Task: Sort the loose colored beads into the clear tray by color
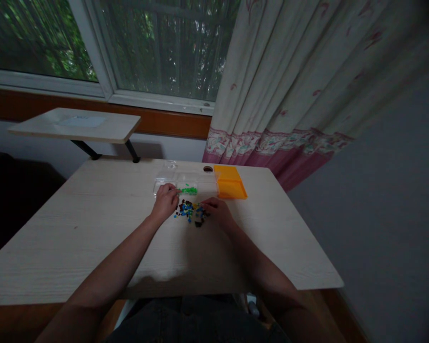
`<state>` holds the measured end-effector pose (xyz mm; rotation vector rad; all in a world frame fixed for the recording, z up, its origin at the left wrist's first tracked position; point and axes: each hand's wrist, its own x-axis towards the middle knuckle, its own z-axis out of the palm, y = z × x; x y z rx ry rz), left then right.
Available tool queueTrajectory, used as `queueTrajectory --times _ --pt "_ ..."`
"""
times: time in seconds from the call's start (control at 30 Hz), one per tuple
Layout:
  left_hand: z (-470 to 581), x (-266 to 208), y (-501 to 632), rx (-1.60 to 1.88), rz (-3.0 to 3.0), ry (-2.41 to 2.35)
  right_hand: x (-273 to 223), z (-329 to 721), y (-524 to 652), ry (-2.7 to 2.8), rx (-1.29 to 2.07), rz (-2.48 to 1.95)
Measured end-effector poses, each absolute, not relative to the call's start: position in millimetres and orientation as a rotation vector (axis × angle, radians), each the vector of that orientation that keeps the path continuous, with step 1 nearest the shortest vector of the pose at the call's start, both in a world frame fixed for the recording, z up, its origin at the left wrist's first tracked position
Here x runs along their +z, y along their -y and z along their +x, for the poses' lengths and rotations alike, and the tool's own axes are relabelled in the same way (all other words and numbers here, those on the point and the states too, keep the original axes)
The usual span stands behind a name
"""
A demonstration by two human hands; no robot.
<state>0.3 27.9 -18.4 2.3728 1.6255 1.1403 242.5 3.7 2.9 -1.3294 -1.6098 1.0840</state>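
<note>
A small heap of tiny coloured pieces (pixel 191 212), blue, green, black and brown, lies on the pale wooden table (pixel 93 228). My left hand (pixel 165 201) rests at the heap's left side, fingers curled by the front edge of a clear plastic tray (pixel 171 183); whether it pinches a piece I cannot tell. Green pieces (pixel 188 190) lie in that tray. My right hand (pixel 217 209) lies flat at the heap's right side, fingertips touching the pieces. An orange lid or box (pixel 229 187) sits right of the tray.
A round hole (pixel 208 168) is in the table behind the tray. A small raised shelf (pixel 75 125) stands at the back left under the window. A patterned curtain (pixel 289 95) hangs at the back right. The table's right edge drops off near the wall.
</note>
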Motion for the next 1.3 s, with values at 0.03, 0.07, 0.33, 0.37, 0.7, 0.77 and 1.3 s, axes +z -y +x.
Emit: queueTrajectory --times 0.03,0.07,0.33,0.37,0.7,0.77,1.3 --pt "-1 -19 -28 1.152 2.373 -1.608 4 242 -3 1.574 1.120 -1.330" --pt "-1 -20 -29 1.161 2.376 -1.593 6 241 -3 1.543 1.149 -1.328" --pt "-4 -15 -24 1.142 2.408 -1.583 17 236 1 1.340 1.343 -1.290" --pt "-3 -11 -21 1.154 2.420 -1.590 15 236 1 1.310 1.372 -1.284" --pt "18 15 4 1.165 2.618 -1.092 10 229 5 1.256 1.562 -1.178" --pt "20 15 5 1.143 2.636 -1.049 11 226 7 1.251 1.561 -1.196" --pt "16 12 3 1.102 2.734 -1.111 9 226 9 1.341 1.562 -1.226"
